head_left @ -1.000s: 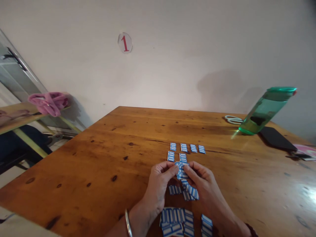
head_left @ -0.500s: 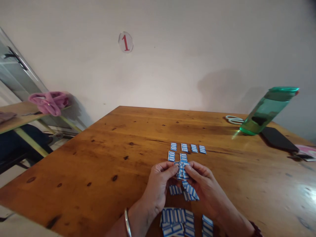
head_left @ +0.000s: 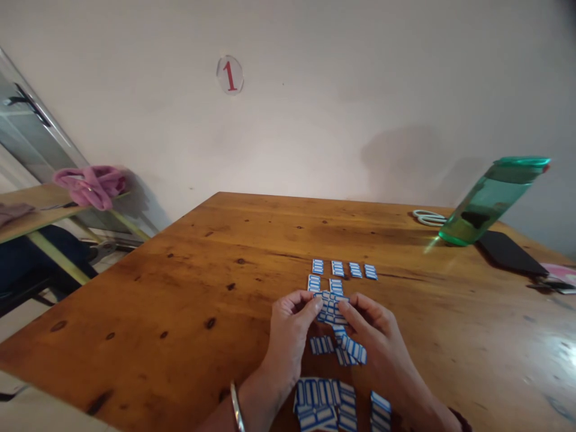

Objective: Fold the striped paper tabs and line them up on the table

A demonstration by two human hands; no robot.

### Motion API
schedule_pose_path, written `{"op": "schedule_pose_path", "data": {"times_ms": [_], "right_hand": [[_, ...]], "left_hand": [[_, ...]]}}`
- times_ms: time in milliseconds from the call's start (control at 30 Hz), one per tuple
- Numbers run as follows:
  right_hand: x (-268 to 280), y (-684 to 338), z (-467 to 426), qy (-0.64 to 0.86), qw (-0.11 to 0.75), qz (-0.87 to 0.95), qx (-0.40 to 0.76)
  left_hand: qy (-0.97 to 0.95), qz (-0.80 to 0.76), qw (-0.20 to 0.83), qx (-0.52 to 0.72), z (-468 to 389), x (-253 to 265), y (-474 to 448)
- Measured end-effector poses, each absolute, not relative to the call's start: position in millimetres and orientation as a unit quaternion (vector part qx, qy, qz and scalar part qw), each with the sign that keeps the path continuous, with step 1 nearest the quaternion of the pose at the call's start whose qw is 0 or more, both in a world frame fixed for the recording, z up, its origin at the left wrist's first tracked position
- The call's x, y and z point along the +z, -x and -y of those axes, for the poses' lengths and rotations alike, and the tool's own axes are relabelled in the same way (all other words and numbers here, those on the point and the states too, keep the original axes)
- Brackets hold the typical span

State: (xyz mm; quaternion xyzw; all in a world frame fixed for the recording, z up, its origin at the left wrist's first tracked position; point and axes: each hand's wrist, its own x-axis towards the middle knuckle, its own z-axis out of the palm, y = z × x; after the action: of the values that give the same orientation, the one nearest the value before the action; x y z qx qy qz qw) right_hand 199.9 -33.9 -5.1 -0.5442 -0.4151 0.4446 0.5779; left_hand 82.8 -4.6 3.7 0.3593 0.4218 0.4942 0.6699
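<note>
Between my two hands are several small white label sheets (head_left: 332, 307) printed with blue-bordered boxes, fanned side by side. My left hand (head_left: 292, 327) pinches their left edge between thumb and fingers. On the right edge, my right hand (head_left: 375, 330) grips them the same way. Beneath the hands, more loose label sheets (head_left: 353, 349) overlap on the wooden table. A single label sheet (head_left: 321, 345) lies just left of them. Closer to me is a larger pile of label sheets (head_left: 317, 396), with another small stack (head_left: 380, 411) to its right.
Beyond my hands, label sheets (head_left: 337, 268) lie in rows on the wooden table (head_left: 180, 300). At the right stand a green bottle (head_left: 490, 201), a white cable (head_left: 427, 218) and a dark phone-like slab (head_left: 508, 253). A pink cloth (head_left: 92, 183) rests on a side table at left.
My hands have moved slightly apart, and the held label sheets are spread wider than before. The view has shifted a little; the sheets on the table look the same.
</note>
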Motion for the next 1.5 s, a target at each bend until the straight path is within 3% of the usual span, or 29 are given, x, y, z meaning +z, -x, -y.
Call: {"op": "schedule_pose_path", "data": {"times_ms": [600,1000,1200,1367,1500], "right_hand": [[0,-197,34,0.543,0.593,0.423,0.418],[-2,-199,34,0.555,0.560,0.481,0.384],[-7,-198,33,0.531,0.554,0.487,0.417],[-6,-201,33,0.535,0.567,0.464,0.420],[0,-213,30,0.529,0.632,0.394,0.407]], "left_hand": [[-0.407,-0.398,0.681,0.461,4,-2,-82],[-0.490,-0.397,0.647,0.428,3,-7,-82],[-0.448,-0.400,0.655,0.459,3,-6,-82],[-0.506,-0.400,0.605,0.466,2,-4,-81],[-0.630,-0.404,0.508,0.427,4,-5,-79]]}}
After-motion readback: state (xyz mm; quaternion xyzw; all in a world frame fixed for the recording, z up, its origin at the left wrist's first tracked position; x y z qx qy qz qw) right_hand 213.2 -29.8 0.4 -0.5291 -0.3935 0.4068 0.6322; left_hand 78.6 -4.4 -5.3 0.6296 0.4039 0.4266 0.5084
